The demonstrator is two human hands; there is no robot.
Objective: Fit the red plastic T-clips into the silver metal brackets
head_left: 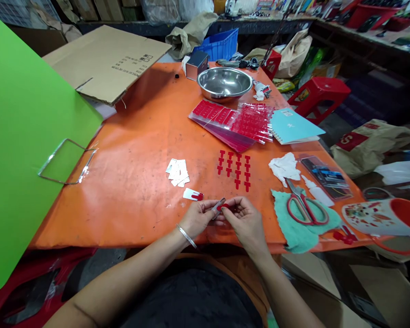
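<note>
Near the table's front edge, my left hand pinches a small flat greyish piece. My right hand meets it from the right, its thumb and finger closed on a small red piece against the grey one. Just beyond my left hand lies a white card with a red piece on its right end. A loose pile of white cards is farther back to the left. Several red T-shaped pieces lie in columns beyond my right hand.
Behind are red sheets in clear plastic, a metal bowl and a blue notebook. Scissors rest on a green cloth at right, near a mug. A green board and cardboard stand left.
</note>
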